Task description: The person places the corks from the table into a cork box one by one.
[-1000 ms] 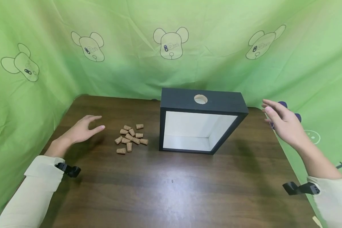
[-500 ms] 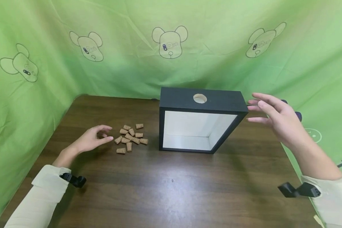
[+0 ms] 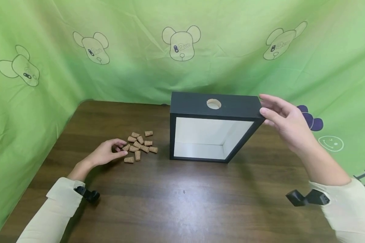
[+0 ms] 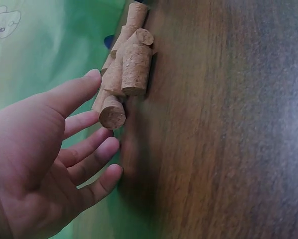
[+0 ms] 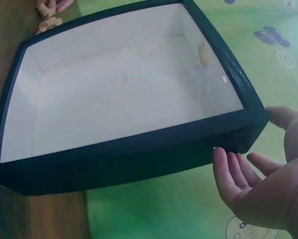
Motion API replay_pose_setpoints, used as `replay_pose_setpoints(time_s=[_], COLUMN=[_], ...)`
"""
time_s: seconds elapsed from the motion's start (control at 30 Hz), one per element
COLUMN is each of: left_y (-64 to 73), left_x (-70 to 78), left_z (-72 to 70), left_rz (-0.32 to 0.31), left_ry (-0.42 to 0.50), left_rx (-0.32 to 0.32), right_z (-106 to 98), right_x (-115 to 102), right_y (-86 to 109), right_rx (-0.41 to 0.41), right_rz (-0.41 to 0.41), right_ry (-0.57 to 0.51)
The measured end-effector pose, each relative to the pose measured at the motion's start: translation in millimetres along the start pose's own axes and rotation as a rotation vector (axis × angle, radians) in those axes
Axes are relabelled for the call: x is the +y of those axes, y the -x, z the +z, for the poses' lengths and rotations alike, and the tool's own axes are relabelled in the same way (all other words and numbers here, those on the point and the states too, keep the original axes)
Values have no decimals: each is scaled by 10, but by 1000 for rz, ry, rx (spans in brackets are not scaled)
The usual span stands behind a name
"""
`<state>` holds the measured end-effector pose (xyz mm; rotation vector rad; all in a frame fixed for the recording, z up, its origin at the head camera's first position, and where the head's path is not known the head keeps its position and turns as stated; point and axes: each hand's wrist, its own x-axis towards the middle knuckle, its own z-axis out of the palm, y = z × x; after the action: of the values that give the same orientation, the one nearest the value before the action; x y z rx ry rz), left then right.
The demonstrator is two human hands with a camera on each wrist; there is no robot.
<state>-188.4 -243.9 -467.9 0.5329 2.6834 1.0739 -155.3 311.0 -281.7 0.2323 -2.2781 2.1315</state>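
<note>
Small tapered corks [image 3: 144, 149] lie in a loose pile on the brown table. At the pile's left edge is my left hand [image 3: 104, 152], its thumb and fingers parted around the nearest cork [image 4: 112, 113]. The left wrist view shows no firm pinch on that cork. A black box [image 3: 216, 105] stands upright, with a round hole in its top and a white interior behind a clear-looking front. My right hand [image 3: 287, 123] is at the box's upper right corner. Its thumb is by the front corner, and its fingers extend along the side, touching or nearly so.
A wooden table [image 3: 158, 199] carries the pile and box. Green printed cloth [image 3: 134, 60] hangs behind and at both sides. Each sleeve bears a black wrist camera, one [image 3: 88, 194] on the left and another [image 3: 307, 198] on the right.
My left hand has moved right to the edge of the cork pile. My right hand has moved left to the box's upper right corner. Box and corks have stayed put.
</note>
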Motion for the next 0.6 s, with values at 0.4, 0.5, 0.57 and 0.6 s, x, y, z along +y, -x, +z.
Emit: replay_pose_setpoints(time_s=[0.4,0.5,0.57,0.6], left_y=[-58,-63,-65,-64], left_x=[11,13,18,21], left_z=[68,86,99,104], left_rz=[22,2,-11,-14], left_ry=[-14,-21,-22,-23], left_rx=[48,65,71,73], right_z=[28,41,51,54], right_x=[42,58,67,72], right_y=[-2,-4,-7,-6], right_rx=[5,5,5,6], right_rz=[-11,-25,-33,-35], right_ry=[-75,-75,-74,-72])
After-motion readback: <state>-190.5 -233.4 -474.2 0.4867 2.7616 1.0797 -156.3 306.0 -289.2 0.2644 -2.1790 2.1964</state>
